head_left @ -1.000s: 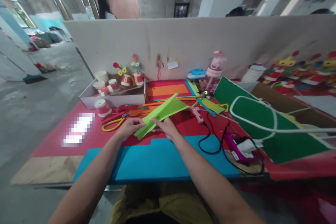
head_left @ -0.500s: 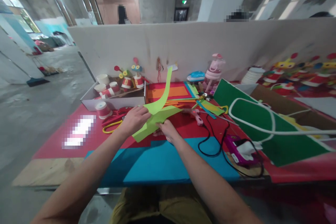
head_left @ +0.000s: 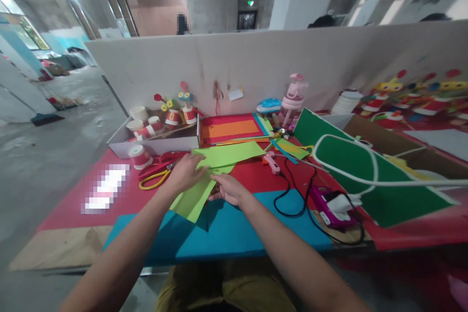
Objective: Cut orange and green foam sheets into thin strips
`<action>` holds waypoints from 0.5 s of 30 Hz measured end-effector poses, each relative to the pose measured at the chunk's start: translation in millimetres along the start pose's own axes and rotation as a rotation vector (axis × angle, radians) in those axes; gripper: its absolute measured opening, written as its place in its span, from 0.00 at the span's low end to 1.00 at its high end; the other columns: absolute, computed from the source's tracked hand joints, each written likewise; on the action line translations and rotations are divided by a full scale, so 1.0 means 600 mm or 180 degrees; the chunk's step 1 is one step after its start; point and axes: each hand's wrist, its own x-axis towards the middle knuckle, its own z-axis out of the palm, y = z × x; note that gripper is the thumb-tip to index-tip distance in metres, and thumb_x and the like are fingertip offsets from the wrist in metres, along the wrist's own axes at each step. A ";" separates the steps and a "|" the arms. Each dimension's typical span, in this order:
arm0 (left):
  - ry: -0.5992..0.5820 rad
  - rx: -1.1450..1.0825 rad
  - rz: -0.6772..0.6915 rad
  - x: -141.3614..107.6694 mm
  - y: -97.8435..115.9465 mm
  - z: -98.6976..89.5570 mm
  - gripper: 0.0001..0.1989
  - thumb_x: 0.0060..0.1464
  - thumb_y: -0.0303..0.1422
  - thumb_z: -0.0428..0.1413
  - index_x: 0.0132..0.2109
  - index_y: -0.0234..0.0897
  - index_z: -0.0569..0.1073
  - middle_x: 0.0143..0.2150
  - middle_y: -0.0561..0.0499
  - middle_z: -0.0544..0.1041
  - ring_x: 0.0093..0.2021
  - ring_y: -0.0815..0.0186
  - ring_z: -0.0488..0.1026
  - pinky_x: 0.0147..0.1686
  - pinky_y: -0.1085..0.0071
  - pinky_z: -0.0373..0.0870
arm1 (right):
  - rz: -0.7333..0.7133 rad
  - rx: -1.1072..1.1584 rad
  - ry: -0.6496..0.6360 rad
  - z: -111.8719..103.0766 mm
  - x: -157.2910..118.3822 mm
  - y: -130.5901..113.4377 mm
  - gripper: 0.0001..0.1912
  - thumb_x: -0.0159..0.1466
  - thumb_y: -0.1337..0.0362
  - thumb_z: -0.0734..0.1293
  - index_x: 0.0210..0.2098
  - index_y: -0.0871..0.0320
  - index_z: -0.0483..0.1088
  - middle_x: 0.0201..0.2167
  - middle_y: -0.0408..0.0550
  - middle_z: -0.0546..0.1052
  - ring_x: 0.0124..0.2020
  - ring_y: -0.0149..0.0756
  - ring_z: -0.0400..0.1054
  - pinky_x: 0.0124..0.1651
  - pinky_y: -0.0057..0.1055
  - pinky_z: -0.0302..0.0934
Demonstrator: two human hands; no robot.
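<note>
Lime-green paper pieces [head_left: 234,155] lie across one another between my hands, one strip pointing right and another piece slanting down toward the blue sheet [head_left: 226,226]. My left hand [head_left: 188,173] rests on the paper's left part, its fingers slightly spread. My right hand [head_left: 228,189] pinches the paper's lower right edge between thumb and fingers. Yellow-handled scissors [head_left: 155,179] lie left of my left hand. A pink glue gun [head_left: 271,163] lies on the red table cover, right of the paper.
A white box [head_left: 157,146] with paper cups and cup figures stands at the back left. Orange and red sheets [head_left: 232,128] lie behind the paper. To the right are a purple power strip [head_left: 334,209], black cables and a green board [head_left: 365,175].
The upright curled green strip has come down flat, pointing right. The lower green piece now hangs further toward me. My left hand's fingers have spread a little.
</note>
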 end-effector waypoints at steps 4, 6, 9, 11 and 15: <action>-0.0590 0.0036 -0.0240 -0.078 0.054 -0.012 0.41 0.55 0.42 0.58 0.70 0.32 0.54 0.60 0.33 0.72 0.55 0.47 0.73 0.49 0.61 0.69 | -0.0225 -0.0333 -0.0200 0.022 -0.012 0.000 0.19 0.72 0.54 0.57 0.38 0.60 0.73 0.27 0.48 0.79 0.29 0.34 0.74 0.32 0.29 0.71; -0.0717 0.0246 -0.0582 -0.103 0.063 -0.009 0.36 0.58 0.33 0.54 0.70 0.31 0.53 0.56 0.32 0.75 0.53 0.49 0.75 0.46 0.62 0.70 | -0.0411 -0.1095 -0.0240 0.027 -0.033 -0.007 0.24 0.70 0.48 0.58 0.33 0.59 0.74 0.28 0.49 0.79 0.30 0.36 0.74 0.34 0.32 0.71; -0.0789 0.0328 -0.0520 -0.121 0.050 -0.001 0.25 0.62 0.26 0.47 0.66 0.35 0.62 0.53 0.37 0.78 0.54 0.53 0.75 0.48 0.62 0.69 | -0.1410 -0.2817 0.0491 0.019 -0.070 -0.024 0.24 0.64 0.43 0.65 0.30 0.58 0.74 0.31 0.51 0.79 0.35 0.40 0.73 0.42 0.37 0.69; -0.0739 0.0254 -0.0110 -0.126 0.032 0.004 0.21 0.64 0.29 0.47 0.62 0.40 0.68 0.57 0.40 0.76 0.59 0.54 0.72 0.54 0.60 0.67 | -0.2227 -0.3873 0.0705 0.004 -0.087 -0.031 0.25 0.58 0.42 0.71 0.41 0.58 0.76 0.41 0.55 0.79 0.46 0.48 0.71 0.53 0.45 0.64; -0.0577 0.0101 0.0422 -0.130 0.007 0.022 0.21 0.65 0.32 0.49 0.63 0.44 0.68 0.63 0.43 0.72 0.65 0.53 0.65 0.61 0.54 0.62 | -0.2644 -0.5118 0.0142 -0.030 -0.086 -0.022 0.41 0.55 0.42 0.73 0.61 0.55 0.67 0.60 0.58 0.71 0.62 0.54 0.61 0.66 0.55 0.49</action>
